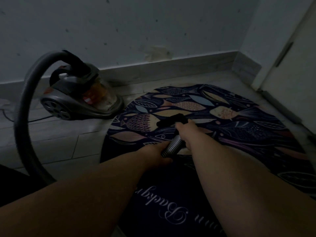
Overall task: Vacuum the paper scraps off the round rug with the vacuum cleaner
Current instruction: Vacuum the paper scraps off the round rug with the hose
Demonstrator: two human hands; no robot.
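Observation:
The round rug [239,127], dark with a fish and leaf pattern, lies on the floor in front of me. A black nozzle [171,119] rests on the rug near its middle. My right hand [187,132] grips the hose end just behind the nozzle. My left hand [159,151] holds the ribbed grey hose [171,146] lower down. The hose [24,117] arcs left and up to the grey canister vacuum cleaner [77,98] standing at the rug's left edge. I cannot make out any paper scraps in the dim light.
A pale wall with a skirting board [153,69] runs behind the vacuum. A door or cabinet panel [290,74] stands at the right. A power cord [34,119] trails on the tiled floor left of the vacuum.

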